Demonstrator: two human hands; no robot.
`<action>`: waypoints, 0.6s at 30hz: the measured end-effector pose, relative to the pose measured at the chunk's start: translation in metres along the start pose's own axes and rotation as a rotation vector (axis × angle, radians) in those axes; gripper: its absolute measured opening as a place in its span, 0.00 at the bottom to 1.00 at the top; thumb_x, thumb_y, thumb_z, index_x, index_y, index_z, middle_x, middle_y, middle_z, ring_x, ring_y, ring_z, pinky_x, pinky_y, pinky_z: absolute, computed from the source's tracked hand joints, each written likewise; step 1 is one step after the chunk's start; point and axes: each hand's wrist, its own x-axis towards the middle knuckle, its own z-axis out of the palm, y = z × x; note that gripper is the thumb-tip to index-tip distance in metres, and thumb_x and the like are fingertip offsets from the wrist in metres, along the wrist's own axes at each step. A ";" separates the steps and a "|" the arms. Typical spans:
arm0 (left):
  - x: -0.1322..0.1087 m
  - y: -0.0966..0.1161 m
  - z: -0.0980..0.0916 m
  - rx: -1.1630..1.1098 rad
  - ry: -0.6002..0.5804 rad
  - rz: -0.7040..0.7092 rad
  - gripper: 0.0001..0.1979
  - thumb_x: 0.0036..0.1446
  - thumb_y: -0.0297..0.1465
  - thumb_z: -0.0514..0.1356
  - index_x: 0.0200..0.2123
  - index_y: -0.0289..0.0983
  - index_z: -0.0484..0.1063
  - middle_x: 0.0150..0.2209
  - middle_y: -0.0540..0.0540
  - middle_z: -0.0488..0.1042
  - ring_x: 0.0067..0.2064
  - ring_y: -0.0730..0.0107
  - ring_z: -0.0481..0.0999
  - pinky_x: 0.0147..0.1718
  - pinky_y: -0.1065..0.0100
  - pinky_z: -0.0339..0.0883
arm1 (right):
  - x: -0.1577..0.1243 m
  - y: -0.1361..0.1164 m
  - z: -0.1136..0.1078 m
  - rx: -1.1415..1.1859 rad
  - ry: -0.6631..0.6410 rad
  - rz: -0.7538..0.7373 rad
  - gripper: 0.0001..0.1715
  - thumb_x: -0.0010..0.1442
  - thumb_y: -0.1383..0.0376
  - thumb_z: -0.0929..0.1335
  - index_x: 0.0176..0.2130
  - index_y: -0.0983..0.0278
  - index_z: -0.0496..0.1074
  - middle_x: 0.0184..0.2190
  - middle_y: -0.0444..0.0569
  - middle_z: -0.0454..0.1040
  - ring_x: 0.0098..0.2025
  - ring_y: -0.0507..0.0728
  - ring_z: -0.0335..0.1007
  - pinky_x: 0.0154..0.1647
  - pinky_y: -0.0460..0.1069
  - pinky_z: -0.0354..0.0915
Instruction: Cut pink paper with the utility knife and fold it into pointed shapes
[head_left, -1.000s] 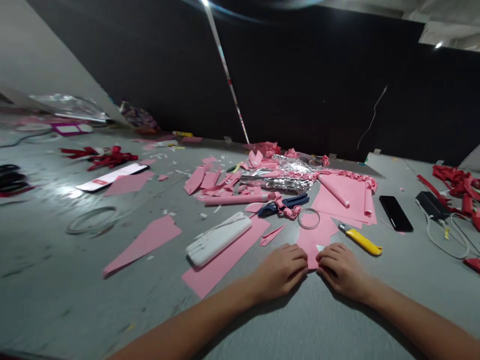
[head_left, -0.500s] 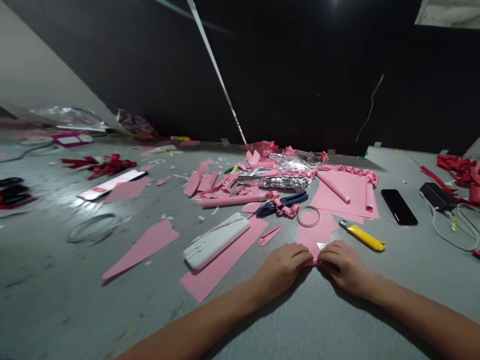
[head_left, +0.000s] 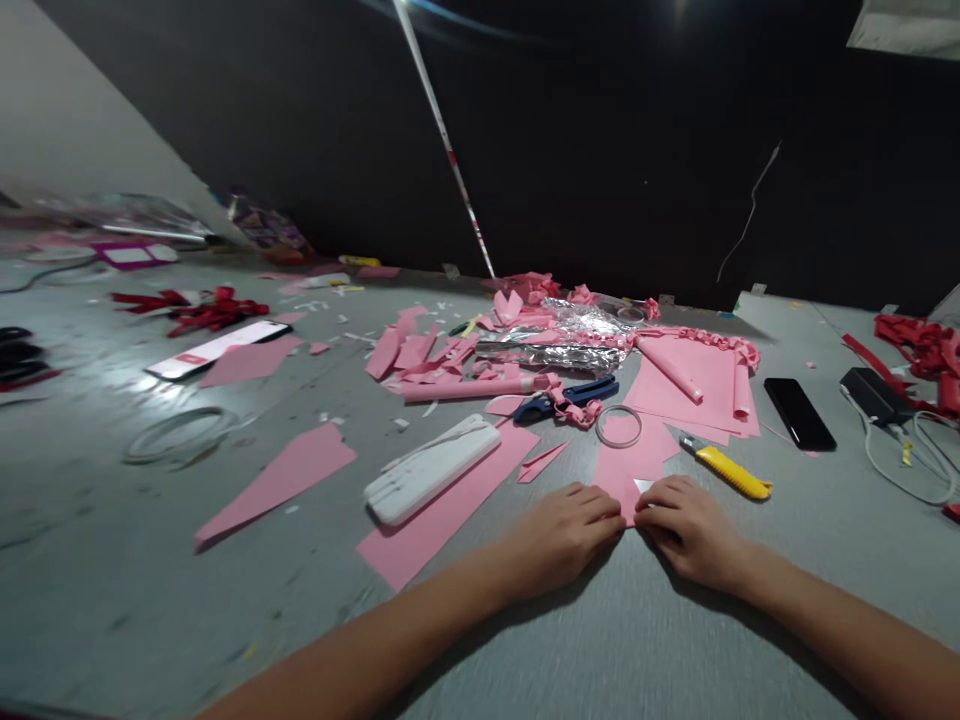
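Observation:
A pink paper piece lies on the grey table, its near edge between my two hands. My left hand has its fingers closed on the left side of that edge. On the right side, my right hand pinches the same paper, beside a small white patch. A silvery ring rests on the paper's far part. The yellow cutter is just beyond my right hand. Left of the paper lies a narrow folded pink piece.
A white power bank sits on a pink strip at left. Blue-handled pliers, crumpled foil and pink sheets lie farther back. A black phone is at right, a lit phone at left.
The view has shifted slightly. Both hands stay at the near edge of the pink paper, with hardly any movement of the fingers.

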 end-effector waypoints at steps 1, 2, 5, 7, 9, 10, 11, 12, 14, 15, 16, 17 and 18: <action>0.000 0.000 0.000 -0.012 0.007 -0.009 0.11 0.77 0.24 0.56 0.51 0.38 0.79 0.46 0.42 0.82 0.47 0.59 0.80 0.48 0.61 0.70 | 0.000 0.000 0.000 0.015 0.009 0.013 0.12 0.73 0.72 0.68 0.48 0.58 0.80 0.45 0.51 0.84 0.48 0.61 0.79 0.53 0.58 0.72; 0.000 0.000 0.000 -0.024 0.016 -0.019 0.11 0.77 0.24 0.56 0.51 0.38 0.79 0.46 0.42 0.82 0.47 0.59 0.80 0.48 0.61 0.70 | -0.001 0.001 0.000 0.031 0.023 0.028 0.12 0.73 0.71 0.68 0.49 0.58 0.80 0.46 0.51 0.85 0.48 0.61 0.79 0.54 0.58 0.72; 0.002 0.001 0.000 -0.069 0.055 -0.056 0.12 0.78 0.26 0.55 0.51 0.39 0.80 0.44 0.43 0.82 0.46 0.60 0.80 0.46 0.61 0.70 | -0.003 0.004 -0.001 0.078 0.092 0.092 0.14 0.73 0.70 0.69 0.53 0.58 0.80 0.52 0.53 0.84 0.54 0.62 0.79 0.59 0.60 0.73; 0.003 0.002 0.001 -0.105 0.088 -0.086 0.12 0.79 0.27 0.55 0.50 0.39 0.80 0.43 0.43 0.82 0.44 0.60 0.79 0.45 0.62 0.71 | -0.004 0.007 -0.001 0.105 0.148 0.152 0.13 0.73 0.69 0.69 0.53 0.58 0.80 0.53 0.54 0.84 0.55 0.63 0.79 0.60 0.61 0.73; 0.003 0.003 0.002 -0.148 0.125 -0.113 0.12 0.78 0.27 0.56 0.49 0.39 0.81 0.43 0.43 0.81 0.44 0.60 0.79 0.44 0.62 0.71 | -0.004 0.010 -0.001 0.131 0.206 0.222 0.10 0.73 0.66 0.69 0.50 0.58 0.81 0.50 0.54 0.84 0.53 0.64 0.79 0.59 0.61 0.74; 0.003 0.003 0.002 -0.171 0.147 -0.126 0.12 0.77 0.26 0.56 0.50 0.39 0.81 0.43 0.43 0.81 0.44 0.61 0.80 0.43 0.63 0.72 | -0.004 0.011 -0.001 0.146 0.235 0.258 0.09 0.73 0.65 0.70 0.49 0.58 0.81 0.48 0.54 0.84 0.52 0.64 0.79 0.57 0.61 0.74; 0.003 0.004 0.001 -0.196 0.171 -0.140 0.12 0.77 0.26 0.57 0.50 0.39 0.81 0.43 0.43 0.81 0.43 0.62 0.80 0.43 0.64 0.72 | -0.004 0.012 -0.001 0.162 0.263 0.291 0.08 0.72 0.64 0.70 0.47 0.58 0.81 0.47 0.54 0.84 0.50 0.64 0.80 0.56 0.61 0.74; 0.004 0.004 -0.002 -0.221 0.203 -0.157 0.11 0.76 0.26 0.57 0.51 0.39 0.81 0.43 0.43 0.81 0.43 0.62 0.81 0.42 0.65 0.73 | -0.003 0.014 -0.001 0.181 0.289 0.322 0.07 0.72 0.62 0.71 0.46 0.58 0.81 0.45 0.54 0.84 0.49 0.65 0.79 0.55 0.61 0.74; 0.008 0.004 -0.009 -0.264 0.289 -0.196 0.11 0.75 0.25 0.58 0.52 0.39 0.80 0.44 0.44 0.81 0.43 0.64 0.81 0.42 0.66 0.74 | 0.000 0.016 -0.004 0.225 0.330 0.378 0.10 0.72 0.57 0.71 0.42 0.59 0.81 0.42 0.54 0.84 0.46 0.65 0.79 0.52 0.60 0.75; 0.012 0.005 -0.015 -0.278 0.343 -0.210 0.11 0.75 0.25 0.58 0.52 0.39 0.80 0.44 0.44 0.81 0.42 0.64 0.81 0.42 0.66 0.75 | 0.003 0.017 -0.006 0.249 0.343 0.400 0.14 0.73 0.53 0.71 0.40 0.59 0.80 0.40 0.55 0.83 0.43 0.65 0.79 0.49 0.59 0.76; 0.017 0.006 -0.022 -0.285 0.401 -0.218 0.11 0.74 0.24 0.59 0.51 0.40 0.79 0.44 0.44 0.81 0.43 0.64 0.82 0.42 0.66 0.75 | 0.007 0.018 -0.009 0.272 0.351 0.420 0.19 0.73 0.49 0.70 0.39 0.59 0.80 0.38 0.55 0.83 0.40 0.64 0.79 0.45 0.58 0.76; 0.023 0.007 -0.028 -0.284 0.460 -0.216 0.11 0.74 0.24 0.59 0.51 0.40 0.79 0.44 0.45 0.81 0.43 0.64 0.82 0.43 0.66 0.75 | 0.012 0.019 -0.013 0.297 0.349 0.431 0.24 0.73 0.44 0.70 0.36 0.60 0.80 0.34 0.54 0.82 0.37 0.63 0.79 0.40 0.56 0.76; 0.030 0.007 -0.035 -0.274 0.517 -0.203 0.11 0.73 0.24 0.60 0.51 0.41 0.79 0.44 0.45 0.82 0.44 0.64 0.82 0.44 0.66 0.75 | 0.018 0.019 -0.018 0.323 0.338 0.437 0.28 0.71 0.41 0.70 0.35 0.60 0.80 0.31 0.53 0.81 0.34 0.63 0.78 0.36 0.55 0.75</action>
